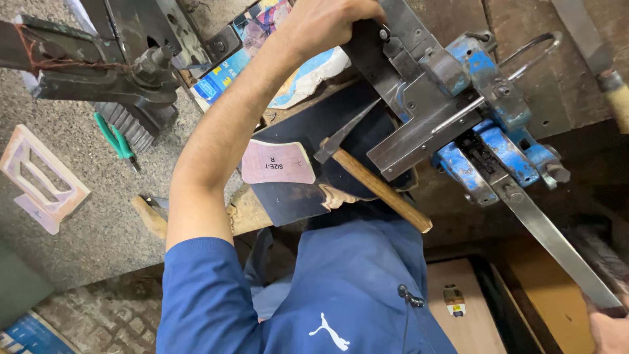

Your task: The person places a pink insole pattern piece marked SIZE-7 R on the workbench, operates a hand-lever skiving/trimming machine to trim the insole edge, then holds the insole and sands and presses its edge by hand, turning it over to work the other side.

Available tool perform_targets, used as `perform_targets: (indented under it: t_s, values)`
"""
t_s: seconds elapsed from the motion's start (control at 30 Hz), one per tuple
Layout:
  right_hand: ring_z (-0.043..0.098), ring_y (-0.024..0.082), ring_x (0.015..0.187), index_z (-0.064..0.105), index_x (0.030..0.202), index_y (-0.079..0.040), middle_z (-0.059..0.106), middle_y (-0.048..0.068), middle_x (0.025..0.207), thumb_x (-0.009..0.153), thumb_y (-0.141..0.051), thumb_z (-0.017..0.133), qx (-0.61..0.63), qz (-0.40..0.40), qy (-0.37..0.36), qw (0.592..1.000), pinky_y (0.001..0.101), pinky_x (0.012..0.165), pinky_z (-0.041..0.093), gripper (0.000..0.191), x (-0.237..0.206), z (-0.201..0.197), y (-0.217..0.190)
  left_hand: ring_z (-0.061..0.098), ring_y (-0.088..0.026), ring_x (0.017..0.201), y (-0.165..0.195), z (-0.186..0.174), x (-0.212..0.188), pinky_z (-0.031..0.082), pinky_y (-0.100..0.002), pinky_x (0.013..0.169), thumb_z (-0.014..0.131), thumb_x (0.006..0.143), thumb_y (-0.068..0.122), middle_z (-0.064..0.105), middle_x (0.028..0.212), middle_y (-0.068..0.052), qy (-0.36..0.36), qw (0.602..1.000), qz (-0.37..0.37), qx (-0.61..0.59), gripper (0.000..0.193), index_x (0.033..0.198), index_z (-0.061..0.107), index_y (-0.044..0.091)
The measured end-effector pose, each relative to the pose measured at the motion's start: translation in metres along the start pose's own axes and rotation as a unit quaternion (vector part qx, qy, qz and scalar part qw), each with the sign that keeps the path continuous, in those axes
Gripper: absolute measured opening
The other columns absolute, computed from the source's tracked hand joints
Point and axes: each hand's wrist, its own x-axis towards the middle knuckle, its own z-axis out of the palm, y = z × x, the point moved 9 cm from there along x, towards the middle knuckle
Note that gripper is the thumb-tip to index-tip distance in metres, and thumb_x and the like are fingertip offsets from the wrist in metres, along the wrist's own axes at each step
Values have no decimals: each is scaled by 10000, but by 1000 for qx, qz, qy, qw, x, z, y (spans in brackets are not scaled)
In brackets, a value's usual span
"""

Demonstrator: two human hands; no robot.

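1. Overhead, the left hand is pressed on the top of the grey metal press, fingers curled together over its upper edge; the machine is apparently being steadied by this grip.
2. At the bottom-right corner, the right hand is only partly seen. It is set at the end of the long steel lever; whether the fingers are closed round it cannot be told, since most of the hand is cut off by the frame.
3. The lever runs up to the blue clamp, so force from the far end is carried into the press head.
4. A hammer is laid on the black sheet, handle towards the body, untouched by either hand but kept near.
5. A pink pattern piece is lying flat on the same sheet, just beside the hammer head, below the left forearm.
6. Green pliers are left on the grey floor, well apart from the work, near a pink frame-shaped template.
7. A dark vice-like tool stands upper left, unused.
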Motion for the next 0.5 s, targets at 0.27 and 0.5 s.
perform_targets:
  t_s: [0.27, 0.5]
  values:
    - [692, 209, 752, 762, 1082, -26, 738, 138, 845, 907, -255, 824, 7, -8, 12, 1000, 347, 740, 534, 296, -3, -2, -2, 715, -295, 901, 2, -4, -2, 539, -421, 723, 657, 729, -57, 743, 986, -83, 14, 999, 5, -35, 472, 1144, 767, 138]
    - [693, 195, 763, 760, 1075, -27, 740, 123, 857, 905, -215, 818, 12, -12, 29, 999, 336, 747, 532, 260, -4, -3, 3, 735, -307, 947, 11, -8, 2, 551, -427, 759, 647, 754, -44, 755, 992, -70, 27, 999, 32, -34, 427, 1116, 740, 162]
